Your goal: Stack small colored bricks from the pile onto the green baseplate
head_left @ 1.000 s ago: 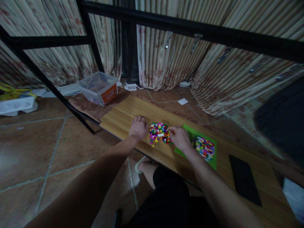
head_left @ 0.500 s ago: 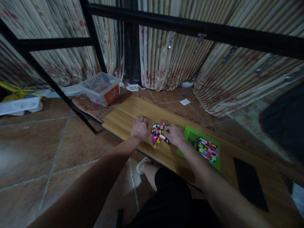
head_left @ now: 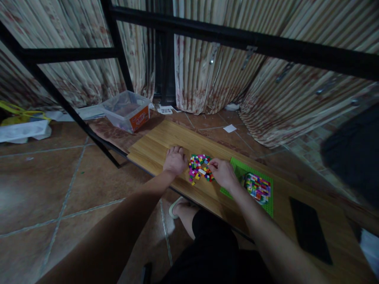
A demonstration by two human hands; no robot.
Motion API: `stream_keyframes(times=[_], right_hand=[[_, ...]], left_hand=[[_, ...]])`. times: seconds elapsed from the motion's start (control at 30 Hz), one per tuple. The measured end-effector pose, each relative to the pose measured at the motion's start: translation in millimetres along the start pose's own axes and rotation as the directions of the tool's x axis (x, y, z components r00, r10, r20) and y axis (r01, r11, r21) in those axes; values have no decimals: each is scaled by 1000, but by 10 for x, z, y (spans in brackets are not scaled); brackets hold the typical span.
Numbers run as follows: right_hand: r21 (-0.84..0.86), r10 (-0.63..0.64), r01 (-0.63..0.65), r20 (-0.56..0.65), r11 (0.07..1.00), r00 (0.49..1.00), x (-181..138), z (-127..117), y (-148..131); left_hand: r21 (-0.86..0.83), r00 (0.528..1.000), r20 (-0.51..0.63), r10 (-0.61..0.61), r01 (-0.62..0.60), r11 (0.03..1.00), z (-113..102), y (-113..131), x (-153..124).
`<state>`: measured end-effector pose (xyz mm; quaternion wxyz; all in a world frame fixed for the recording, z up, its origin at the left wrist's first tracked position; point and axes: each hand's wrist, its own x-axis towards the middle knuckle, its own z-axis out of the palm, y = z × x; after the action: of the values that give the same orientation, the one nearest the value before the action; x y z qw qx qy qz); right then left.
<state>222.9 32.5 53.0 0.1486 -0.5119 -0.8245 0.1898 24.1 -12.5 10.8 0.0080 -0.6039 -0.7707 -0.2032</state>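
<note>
A heap of small coloured bricks (head_left: 199, 167) lies on a wooden board (head_left: 166, 142). My left hand (head_left: 175, 159) rests flat on the board just left of the heap, fingers stretched forward. My right hand (head_left: 223, 172) sits at the heap's right edge with its fingertips curled in among the bricks; what they pinch is too small to see. A green baseplate (head_left: 237, 165) lies right of that hand, with a patch of mixed-colour bricks (head_left: 257, 187) built on it.
A black flat slab (head_left: 310, 230) lies on the board at the right. A clear plastic box (head_left: 127, 110) stands on the tiled floor behind the board. Black metal bars cross above, curtains hang behind. A dark shape (head_left: 352, 157) fills the right edge.
My right hand reached left into the heap, then drew back slightly to its right edge. My left hand has stayed flat in place.
</note>
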Motion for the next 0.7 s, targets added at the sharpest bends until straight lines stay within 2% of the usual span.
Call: stream_keyframes(times=[0.2,0.4,0.53,0.7], right_hand=[[210,27,-8,-89,978,996,-96,17,120],[367,64,-20,-107,930,992,-96,101,198],[359,91,-38,-134,933,987,-100,121,208],[244,59,-28,-120,969,991,-58,103,128]], left_hand=[[2,1000,-4,5,-5,1000,4,-4,1],[7,1000,-20,10,-10,1000,6,-4,-1],[7,1000,-16,13,-13,1000,5,-6,-1],[5,1000,-7,10,-10,1000,-3,-6,0]])
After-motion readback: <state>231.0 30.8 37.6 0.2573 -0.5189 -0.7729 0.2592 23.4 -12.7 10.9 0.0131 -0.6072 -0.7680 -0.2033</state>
